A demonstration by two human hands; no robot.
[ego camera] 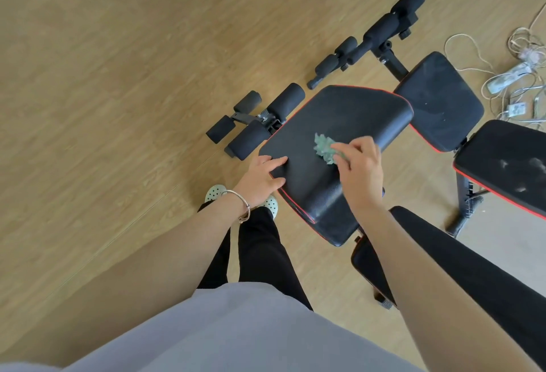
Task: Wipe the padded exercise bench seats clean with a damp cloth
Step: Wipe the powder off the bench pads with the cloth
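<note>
Fingers (pixel 277 161) of the left hand (pixel 263 181) lie extended and released over the near-left edge of the nearest seat pad (pixel 348 111), apparently bracing it. The right hand (pixel 359 170) sits on the pad's upper face, its fingers clenched round a bunched green cloth (pixel 324 147), which touches the vinyl near the pad's centre.

Judged status: wiping of this pad is in progress. Grey film shows on its near end.

Foam rollers (pixel 285 102) stand just beyond the pad's far-left corner. A second pad (pixel 440 99) and a third pad (pixel 502 161), further right, carry dust specks and pale smudges and look untouched.

Probable faults from here:
- Missed strips. Cause: the cloth is wadded small, so each pass covers little.
- Pad shift. Cause: wiping pressure applied with the bracing hand lifted.
- Dirt carried onto the far pads. Cause: the cloth is not refolded or rinsed.
- Drips onto the white cables (pixel 464 39) on the floor (pixel 118 76) at far right. Cause: an over-wet cloth.
</note>
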